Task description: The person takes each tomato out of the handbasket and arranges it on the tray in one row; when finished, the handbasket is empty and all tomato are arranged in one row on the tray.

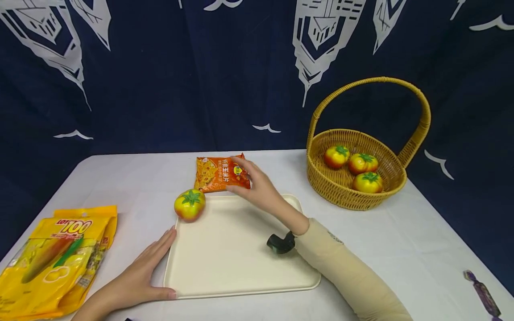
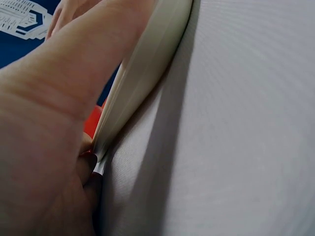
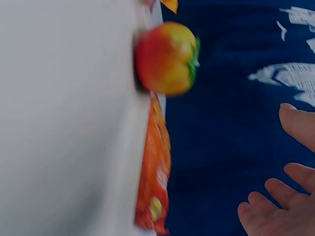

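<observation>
A cream tray (image 1: 237,263) lies on the white table, and the fingertips and thumb of my left hand (image 1: 140,274) touch its left edge, fingers straight. In the left wrist view the tray's side (image 2: 142,78) runs close beside that hand. A yellow-red toy tomato (image 1: 190,205) with green leaves sits at the tray's far left corner. My right hand (image 1: 259,187) hovers above the tray's far edge, fingers spread and holding nothing, nearest to an orange snack packet (image 1: 217,174) behind the tray. In the right wrist view the tomato (image 3: 165,59) and packet (image 3: 155,172) are apart from the fingers.
At the back right stands a wicker basket (image 1: 333,191) with a tall handle, holding several toy tomatoes. Yellow candy bags (image 1: 60,258) lie at the left. A black curved object (image 1: 281,243) shows at the right sleeve. A purple wrapped candy (image 1: 483,294) lies near the right edge.
</observation>
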Available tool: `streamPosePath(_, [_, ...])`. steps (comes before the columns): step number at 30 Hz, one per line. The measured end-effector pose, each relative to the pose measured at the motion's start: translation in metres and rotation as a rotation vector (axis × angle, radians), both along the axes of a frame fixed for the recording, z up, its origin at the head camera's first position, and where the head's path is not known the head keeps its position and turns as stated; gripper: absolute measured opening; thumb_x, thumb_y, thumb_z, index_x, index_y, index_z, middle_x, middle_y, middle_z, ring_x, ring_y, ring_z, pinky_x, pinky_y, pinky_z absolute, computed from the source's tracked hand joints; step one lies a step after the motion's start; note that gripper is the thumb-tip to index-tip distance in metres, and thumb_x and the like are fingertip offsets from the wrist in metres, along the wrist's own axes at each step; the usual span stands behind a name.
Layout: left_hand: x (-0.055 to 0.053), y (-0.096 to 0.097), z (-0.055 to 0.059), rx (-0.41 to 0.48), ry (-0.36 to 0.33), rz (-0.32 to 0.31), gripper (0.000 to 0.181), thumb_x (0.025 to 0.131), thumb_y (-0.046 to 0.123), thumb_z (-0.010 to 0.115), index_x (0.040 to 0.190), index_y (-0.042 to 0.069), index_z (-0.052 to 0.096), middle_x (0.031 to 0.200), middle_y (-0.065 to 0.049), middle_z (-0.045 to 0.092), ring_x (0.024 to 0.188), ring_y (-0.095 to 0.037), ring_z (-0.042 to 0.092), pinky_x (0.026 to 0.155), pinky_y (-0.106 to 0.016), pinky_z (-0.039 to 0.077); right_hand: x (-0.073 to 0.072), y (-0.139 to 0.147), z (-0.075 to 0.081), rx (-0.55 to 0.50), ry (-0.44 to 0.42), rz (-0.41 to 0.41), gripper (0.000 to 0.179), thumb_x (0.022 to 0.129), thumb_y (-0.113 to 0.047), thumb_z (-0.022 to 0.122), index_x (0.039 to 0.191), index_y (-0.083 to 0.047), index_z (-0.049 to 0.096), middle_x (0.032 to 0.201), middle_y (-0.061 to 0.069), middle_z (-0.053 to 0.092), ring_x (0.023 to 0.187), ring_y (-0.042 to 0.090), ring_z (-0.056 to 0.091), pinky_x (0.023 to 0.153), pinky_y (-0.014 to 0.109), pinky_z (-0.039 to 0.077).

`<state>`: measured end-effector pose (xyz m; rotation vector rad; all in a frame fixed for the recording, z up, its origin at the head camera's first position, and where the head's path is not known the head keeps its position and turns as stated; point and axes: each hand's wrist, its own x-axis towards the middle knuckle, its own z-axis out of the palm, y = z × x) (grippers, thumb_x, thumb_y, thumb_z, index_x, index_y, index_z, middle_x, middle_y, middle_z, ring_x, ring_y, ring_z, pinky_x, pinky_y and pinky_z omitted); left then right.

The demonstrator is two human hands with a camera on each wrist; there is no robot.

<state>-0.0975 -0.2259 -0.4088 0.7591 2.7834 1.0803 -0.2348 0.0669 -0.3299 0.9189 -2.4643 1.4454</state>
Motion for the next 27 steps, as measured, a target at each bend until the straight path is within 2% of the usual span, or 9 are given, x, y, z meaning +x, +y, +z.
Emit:
streamPosePath(8, [0.001, 0.0, 0.001, -0.01, 0.004, 0.021, 0.117, 0.063, 0.054, 0.079, 0.151, 0.015, 0.014, 0.153, -0.016, 0.013, 0.131, -0.047, 0.02, 0.094, -0.067, 0.022, -0.011, 0.078, 0.03, -0.106, 0.078, -0.13, 0.059, 0.085, -0.005, 0.069, 0.137, -0.002, 0.042, 0.139, 0.012, 0.043, 0.126, 0.028, 0.04, 0.101, 0.044, 0.033])
streamPosePath(11, [0.001, 0.0, 0.002, -0.011, 0.014, 0.017, 0.117, 0.063, 0.054, 0.079, 0.151, 0.014, 0.014, 0.153, -0.016, 0.014, 0.13, -0.048, 0.02, 0.095, -0.066, 0.022, -0.015, 0.104, 0.041, -0.129, 0.071, -0.191, 0.058, 0.086, -0.005, 0.067, 0.138, -0.001, 0.041, 0.139, 0.013, 0.043, 0.126, 0.028, 0.039, 0.102, 0.044, 0.032])
streamPosePath(14, [0.001, -0.001, 0.003, -0.009, 0.015, 0.011, 0.116, 0.064, 0.053, 0.079, 0.152, 0.014, 0.013, 0.153, -0.015, 0.013, 0.131, -0.046, 0.02, 0.109, -0.041, 0.015, -0.02, 0.127, 0.051, -0.139, 0.059, -0.249, 0.058, 0.088, -0.006, 0.065, 0.14, -0.002, 0.039, 0.139, 0.014, 0.041, 0.127, 0.03, 0.037, 0.103, 0.044, 0.031])
streamPosePath(16, [0.002, -0.001, 0.003, -0.005, 0.018, 0.002, 0.116, 0.065, 0.052, 0.079, 0.152, 0.014, 0.012, 0.153, -0.016, 0.013, 0.132, -0.045, 0.019, 0.108, -0.029, 0.011, -0.025, 0.142, 0.055, -0.14, 0.057, -0.295, 0.057, 0.089, -0.008, 0.064, 0.14, -0.003, 0.038, 0.139, 0.014, 0.041, 0.127, 0.029, 0.037, 0.103, 0.042, 0.031])
streamPosePath(18, [0.001, -0.002, 0.002, -0.002, 0.014, 0.001, 0.116, 0.065, 0.052, 0.079, 0.152, 0.014, 0.012, 0.153, -0.015, 0.013, 0.132, -0.044, 0.019, 0.101, -0.01, 0.005, -0.031, 0.156, 0.058, -0.15, 0.061, -0.33, 0.056, 0.09, -0.009, 0.063, 0.14, -0.003, 0.038, 0.139, 0.015, 0.04, 0.126, 0.029, 0.038, 0.103, 0.041, 0.031])
streamPosePath(22, [0.002, -0.001, 0.003, -0.008, -0.006, 0.01, 0.116, 0.064, 0.052, 0.079, 0.151, 0.014, 0.013, 0.153, -0.016, 0.013, 0.133, -0.044, 0.019, 0.107, -0.046, 0.016, -0.043, 0.182, 0.064, -0.166, 0.05, -0.377, 0.055, 0.092, -0.013, 0.06, 0.141, -0.004, 0.037, 0.138, 0.015, 0.04, 0.125, 0.029, 0.038, 0.103, 0.039, 0.032])
streamPosePath(23, [0.002, -0.001, 0.003, -0.005, -0.015, 0.011, 0.116, 0.064, 0.053, 0.079, 0.151, 0.014, 0.013, 0.153, -0.017, 0.013, 0.133, -0.044, 0.018, 0.107, -0.048, 0.016, -0.046, 0.188, 0.065, -0.18, 0.044, -0.38, 0.055, 0.093, -0.013, 0.059, 0.142, -0.004, 0.036, 0.138, 0.016, 0.04, 0.125, 0.029, 0.038, 0.103, 0.037, 0.032])
streamPosePath(25, [0.002, -0.001, 0.004, -0.004, -0.032, 0.019, 0.116, 0.063, 0.053, 0.079, 0.151, 0.014, 0.014, 0.153, -0.018, 0.014, 0.133, -0.045, 0.018, 0.098, -0.065, 0.02, -0.052, 0.199, 0.064, -0.247, 0.0, -0.376, 0.056, 0.093, -0.016, 0.059, 0.142, -0.006, 0.034, 0.139, 0.015, 0.038, 0.126, 0.029, 0.037, 0.102, 0.031, 0.033])
streamPosePath(27, [0.002, -0.001, 0.005, -0.001, -0.044, 0.029, 0.117, 0.063, 0.054, 0.079, 0.151, 0.013, 0.014, 0.152, -0.018, 0.014, 0.133, -0.045, 0.017, 0.097, -0.067, 0.019, -0.058, 0.21, 0.06, -0.36, -0.047, -0.362, 0.057, 0.093, -0.018, 0.059, 0.143, -0.009, 0.034, 0.14, 0.014, 0.036, 0.127, 0.025, 0.035, 0.1, 0.025, 0.033])
